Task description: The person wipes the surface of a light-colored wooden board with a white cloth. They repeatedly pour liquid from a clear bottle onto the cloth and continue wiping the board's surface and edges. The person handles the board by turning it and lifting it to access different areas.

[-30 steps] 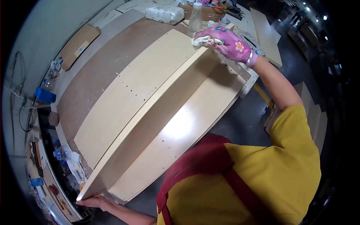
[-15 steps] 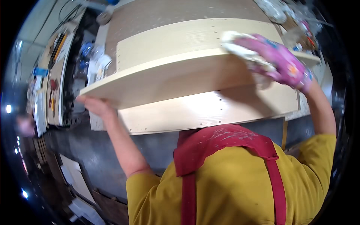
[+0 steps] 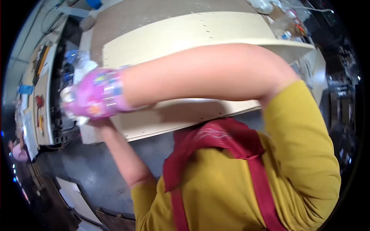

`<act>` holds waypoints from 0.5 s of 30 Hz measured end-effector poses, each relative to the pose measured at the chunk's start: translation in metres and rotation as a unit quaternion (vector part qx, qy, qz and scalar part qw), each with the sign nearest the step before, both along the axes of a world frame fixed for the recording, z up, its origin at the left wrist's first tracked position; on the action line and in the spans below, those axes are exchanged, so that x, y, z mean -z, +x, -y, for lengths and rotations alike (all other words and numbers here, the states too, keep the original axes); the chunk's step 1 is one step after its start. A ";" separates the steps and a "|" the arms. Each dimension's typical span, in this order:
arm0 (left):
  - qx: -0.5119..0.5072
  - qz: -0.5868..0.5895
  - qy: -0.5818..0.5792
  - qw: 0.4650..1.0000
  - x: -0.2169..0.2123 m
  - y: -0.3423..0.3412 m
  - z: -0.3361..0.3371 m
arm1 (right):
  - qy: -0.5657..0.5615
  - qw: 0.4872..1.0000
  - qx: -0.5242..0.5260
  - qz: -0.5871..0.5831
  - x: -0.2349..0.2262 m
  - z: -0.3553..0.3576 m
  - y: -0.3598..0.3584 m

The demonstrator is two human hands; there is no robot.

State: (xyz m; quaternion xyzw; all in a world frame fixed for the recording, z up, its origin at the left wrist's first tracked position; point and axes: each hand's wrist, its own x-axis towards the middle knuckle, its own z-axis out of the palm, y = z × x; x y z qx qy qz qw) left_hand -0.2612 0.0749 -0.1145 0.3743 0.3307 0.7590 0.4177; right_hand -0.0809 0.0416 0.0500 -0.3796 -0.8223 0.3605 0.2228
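Note:
My right hand [image 3: 94,94], in a pink patterned glove, has its fingers wrapped on a crumpled white cloth [image 3: 79,120]. It is at the left end of a pale wooden board [image 3: 295,45] that stands on edge across a flat pale panel [image 3: 169,30]. My right forearm crosses in front and hides most of the standing board. Of my bare left hand [image 3: 101,123], only the part by the wrist shows below the glove; its fingers are hidden. Small dark holes in rows mark the panel, whose near part [image 3: 162,119] lies toward my body.
A brown worktable [image 3: 135,17] bears the panel. Clear plastic wrap and small items [image 3: 283,25] lie at the far right. On the left, plastic bottles [image 3: 71,57] stand near a side bench [image 3: 42,104] with tools. Boards [image 3: 79,200] lie at the lower left.
My right hand has swept with the cloth from the board's right part to its left end. My forearm now covers the board, and the glove hides my left fingers. The view has shifted slightly.

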 end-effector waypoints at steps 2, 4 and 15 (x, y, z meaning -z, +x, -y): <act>-0.001 0.154 -0.040 0.987 0.010 -0.006 -0.002 | 0.298 0.947 -0.103 -0.062 0.038 -0.007 0.036; -0.208 -0.085 -0.132 0.966 -0.033 0.039 0.019 | 0.379 0.912 -0.062 0.141 0.024 0.023 0.091; 0.127 0.152 0.002 0.980 -0.021 0.036 0.021 | 0.174 0.942 -0.061 0.280 0.005 -0.007 -0.043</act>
